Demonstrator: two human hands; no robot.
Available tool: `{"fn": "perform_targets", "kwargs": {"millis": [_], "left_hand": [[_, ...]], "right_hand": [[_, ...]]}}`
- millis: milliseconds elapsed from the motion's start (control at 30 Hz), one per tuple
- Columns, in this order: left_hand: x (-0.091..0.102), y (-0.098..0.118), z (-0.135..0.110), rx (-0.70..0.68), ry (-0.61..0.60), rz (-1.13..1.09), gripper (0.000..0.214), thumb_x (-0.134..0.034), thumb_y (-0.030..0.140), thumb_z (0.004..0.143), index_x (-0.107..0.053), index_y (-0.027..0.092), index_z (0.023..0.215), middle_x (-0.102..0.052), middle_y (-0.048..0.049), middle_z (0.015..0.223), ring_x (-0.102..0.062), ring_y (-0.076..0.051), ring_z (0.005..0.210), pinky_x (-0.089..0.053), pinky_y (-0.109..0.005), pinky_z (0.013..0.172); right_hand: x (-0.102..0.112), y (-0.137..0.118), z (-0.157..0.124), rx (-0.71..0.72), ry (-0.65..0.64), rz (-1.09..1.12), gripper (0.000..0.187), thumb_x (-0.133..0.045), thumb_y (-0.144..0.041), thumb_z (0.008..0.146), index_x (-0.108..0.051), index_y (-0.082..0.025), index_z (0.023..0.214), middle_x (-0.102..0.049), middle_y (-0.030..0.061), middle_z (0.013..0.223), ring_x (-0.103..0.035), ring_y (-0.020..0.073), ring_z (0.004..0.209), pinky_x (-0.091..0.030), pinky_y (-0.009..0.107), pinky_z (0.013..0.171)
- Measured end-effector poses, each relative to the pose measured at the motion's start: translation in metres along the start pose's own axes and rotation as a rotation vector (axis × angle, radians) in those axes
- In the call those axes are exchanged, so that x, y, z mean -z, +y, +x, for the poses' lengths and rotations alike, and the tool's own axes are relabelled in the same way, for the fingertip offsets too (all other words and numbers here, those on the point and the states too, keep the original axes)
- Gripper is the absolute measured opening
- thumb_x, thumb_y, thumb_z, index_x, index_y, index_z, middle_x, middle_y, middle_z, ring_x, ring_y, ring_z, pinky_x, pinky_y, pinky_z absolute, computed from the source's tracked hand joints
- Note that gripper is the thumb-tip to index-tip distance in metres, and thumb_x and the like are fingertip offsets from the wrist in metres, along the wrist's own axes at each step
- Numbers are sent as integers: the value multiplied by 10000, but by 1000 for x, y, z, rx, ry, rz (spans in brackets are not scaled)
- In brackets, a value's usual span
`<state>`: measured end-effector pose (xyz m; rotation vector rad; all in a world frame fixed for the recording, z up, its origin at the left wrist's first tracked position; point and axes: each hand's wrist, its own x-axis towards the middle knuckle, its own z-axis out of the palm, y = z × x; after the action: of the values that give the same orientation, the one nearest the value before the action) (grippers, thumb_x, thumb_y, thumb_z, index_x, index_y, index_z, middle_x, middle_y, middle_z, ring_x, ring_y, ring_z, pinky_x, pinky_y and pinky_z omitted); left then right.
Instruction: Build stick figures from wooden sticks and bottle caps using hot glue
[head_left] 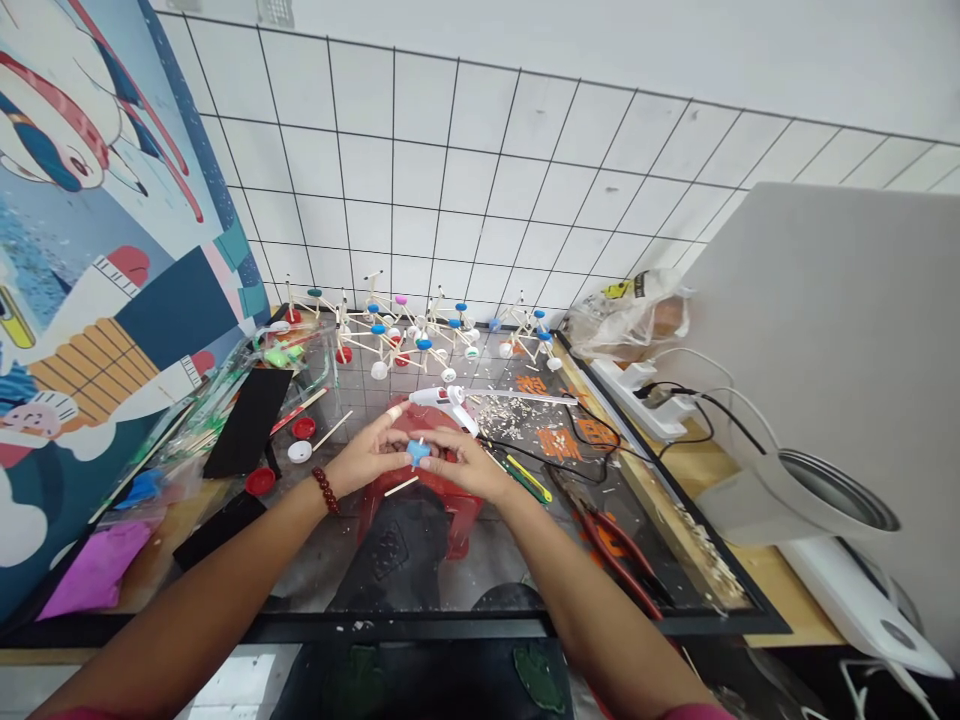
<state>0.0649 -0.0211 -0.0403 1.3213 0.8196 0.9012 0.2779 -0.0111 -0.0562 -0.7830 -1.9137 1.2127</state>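
Both my hands meet over the middle of the glass-topped table (465, 580). My left hand (371, 452) and my right hand (465, 462) pinch a small blue bottle cap (417, 452) with a thin wooden stick through it. A second stick (401, 486) juts out below my left fingers. My left thumb wears a bandage and that wrist a dark red bead bracelet (325, 490). A white glue gun (450, 398) lies just beyond my fingers. A red plastic stool (450, 520) shows under the glass beneath my hands.
Several stick-and-cap models (409, 335) stand along the tiled wall. Loose caps (300, 440), black sheets (247, 425) and a clear box (300, 350) lie left. Red-handled pliers (615, 550), a green cutter (525, 478), a power strip (645, 395) with cables and a plastic bag (630, 315) lie right.
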Motion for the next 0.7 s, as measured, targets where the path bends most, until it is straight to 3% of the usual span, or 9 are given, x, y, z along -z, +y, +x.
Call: {"fn": "perform_targets", "kwargs": {"millis": [100,267,500,700], "left_hand": [[-1,0,1,-26,61,-14,897,-797,262,732,-342,195,1502,-735,-57,996,-667,-195,955,-477,-328,891],[-3,0,3,-92,116,-77,899,-834,213,672,-385,189,1450,-702,-74,1082,-666,-191,981,-499,-337,910],[-11,1,1,-168,138,82,794,-792,212,715,-436,205,1425,-690,-62,1083,-674,-174,934,-522,-330,884],[-10,1,3,-190,131,23,776,-785,224,727,-427,188,1415,-690,-74,1100,-676,-179,969,-520,-338,918]], "right_hand": [[-4,-2,1,-10,77,88,398,-746,-472,793,-666,-217,1089,-566,-19,790,-505,132,714,-434,278,709],[-10,-2,2,-4,143,232,433,-785,-439,759,-539,-239,1053,-600,-22,840,-557,129,728,-454,277,728],[-13,-3,2,57,197,100,354,-756,-354,777,-537,-226,1025,-579,-26,813,-546,116,665,-447,254,647],[-13,-5,1,94,264,14,297,-736,-250,762,-566,-211,1002,-593,-24,817,-575,113,662,-476,256,658]]}}
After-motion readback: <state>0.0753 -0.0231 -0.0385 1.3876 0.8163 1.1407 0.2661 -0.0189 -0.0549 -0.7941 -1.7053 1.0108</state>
